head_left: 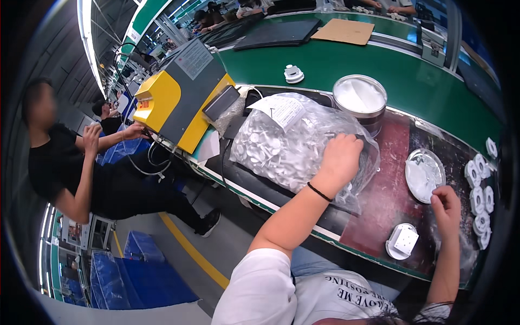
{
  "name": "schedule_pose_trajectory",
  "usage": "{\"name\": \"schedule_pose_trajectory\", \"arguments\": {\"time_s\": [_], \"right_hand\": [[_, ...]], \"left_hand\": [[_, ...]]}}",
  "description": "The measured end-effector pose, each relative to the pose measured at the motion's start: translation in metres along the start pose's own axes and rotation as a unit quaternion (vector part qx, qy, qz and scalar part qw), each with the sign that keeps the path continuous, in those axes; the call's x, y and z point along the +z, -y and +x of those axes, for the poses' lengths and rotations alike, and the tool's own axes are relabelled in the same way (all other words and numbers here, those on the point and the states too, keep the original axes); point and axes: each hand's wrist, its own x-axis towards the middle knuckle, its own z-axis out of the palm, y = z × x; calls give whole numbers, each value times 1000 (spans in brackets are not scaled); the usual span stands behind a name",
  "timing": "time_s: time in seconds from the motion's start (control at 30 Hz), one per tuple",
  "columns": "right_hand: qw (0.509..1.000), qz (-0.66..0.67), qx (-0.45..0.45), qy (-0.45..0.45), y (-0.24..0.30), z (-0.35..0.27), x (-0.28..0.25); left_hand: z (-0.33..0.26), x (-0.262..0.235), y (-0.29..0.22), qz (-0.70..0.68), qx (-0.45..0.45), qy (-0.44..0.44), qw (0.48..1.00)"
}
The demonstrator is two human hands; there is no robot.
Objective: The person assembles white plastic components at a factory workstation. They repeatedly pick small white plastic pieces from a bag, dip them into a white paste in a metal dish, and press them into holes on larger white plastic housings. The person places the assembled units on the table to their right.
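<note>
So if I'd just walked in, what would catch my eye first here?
Probably the big clear plastic bag stuffed with small white round parts, lying mid-bench with the person's left hand reaching into its open end. Right behind it stands an open metal tin of white paste, and further left sits a yellow and grey machine. The right hand rests beside the tin's lid.

A bare strip of tabletop [387, 189] lies open between the plastic bag of parts [292, 143] and the shallow dish [425, 174]. The tin [360, 103] blocks the far edge, stacked white pieces [479, 197] crowd the right edge, and a white block [402, 241] sits near the front edge.
</note>
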Motion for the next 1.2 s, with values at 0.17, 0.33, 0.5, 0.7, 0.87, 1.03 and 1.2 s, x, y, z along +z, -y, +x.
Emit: {"name": "schedule_pose_trajectory", "arguments": {"time_s": [0.17, 0.33, 0.5, 0.7, 0.87, 1.03, 1.2], "right_hand": [[998, -25, -52, -30, -11, -7, -3], [982, -95, -156, 43, 28, 2, 21], [984, -68, -152, 61, 40, -1, 41], [993, -55, -95, 37, 29, -8, 24], [988, -130, -74, -36, 33, -1, -10], [986, -139, 45, -77, 16, 4, -54], [974, -216, -10, -61, 8, 6, -46]], "left_hand": [[13, -11, -28, -210, 51, -133, 967], [1, -5, -78, -375, 131, -125, 909], [-18, -1, -101, -441, 169, -96, 876], [-18, 8, -104, -473, 169, -15, 865], [-21, -1, -80, -407, 204, -1, 890], [-15, 2, -80, -392, 183, 23, 901], [-18, 3, -78, -379, 190, 52, 904]]}}
